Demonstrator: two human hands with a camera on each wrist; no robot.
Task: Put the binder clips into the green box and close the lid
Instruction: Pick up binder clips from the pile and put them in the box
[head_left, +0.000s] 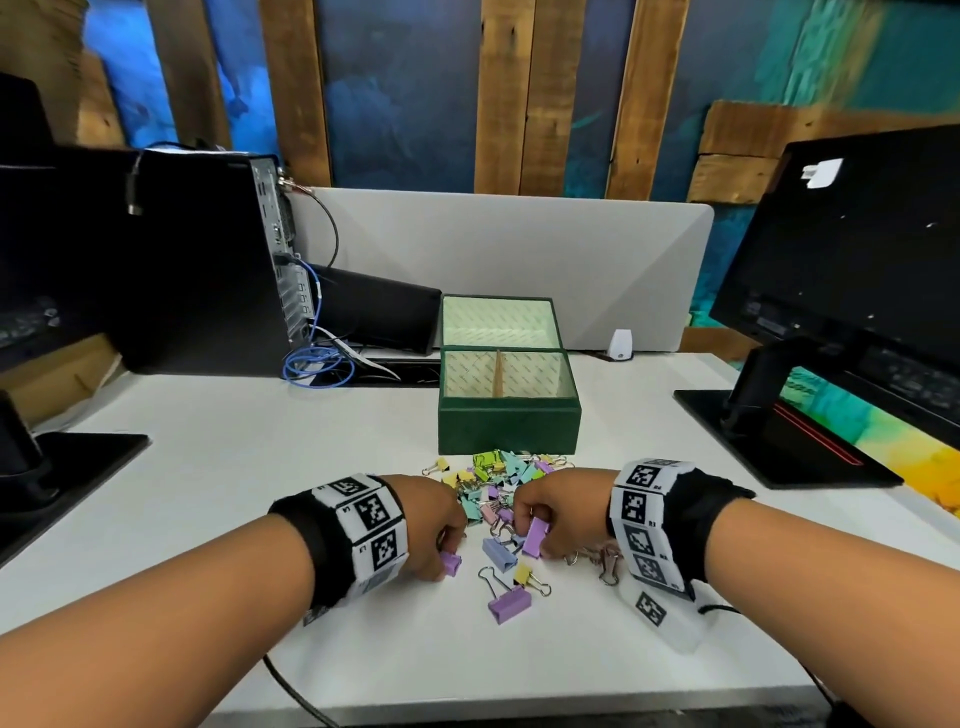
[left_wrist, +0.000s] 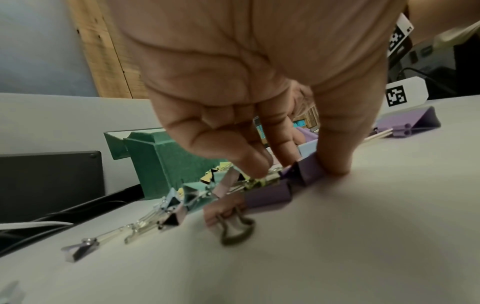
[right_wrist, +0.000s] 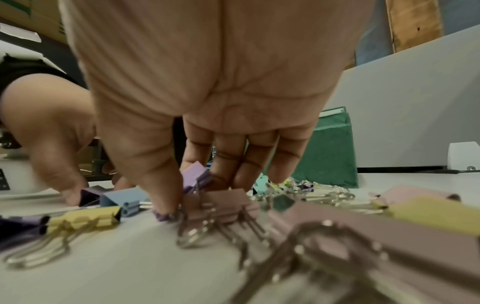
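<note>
**Both hands in the clip pile, green box open behind**

Pastel binder clips lie heaped and scattered on the white tabletop, just in front of the green box. The box stands open, its lid tipped back against the grey divider panel, and a thin partition splits its lined inside into 2 compartments. My left hand is down at the near left edge of the pile, thumb and fingers pinching a purple clip that rests on the tabletop. My right hand is at the pile's right side, its thumb and fingers curled round a lilac clip tilted up from the heap. Between my hands lie a blue clip, a small yellow clip and a larger purple clip nearest me. Each wrist wears a black band with square printed markers. A computer tower stands at the far left, a dark monitor on its stand at the right.
</note>
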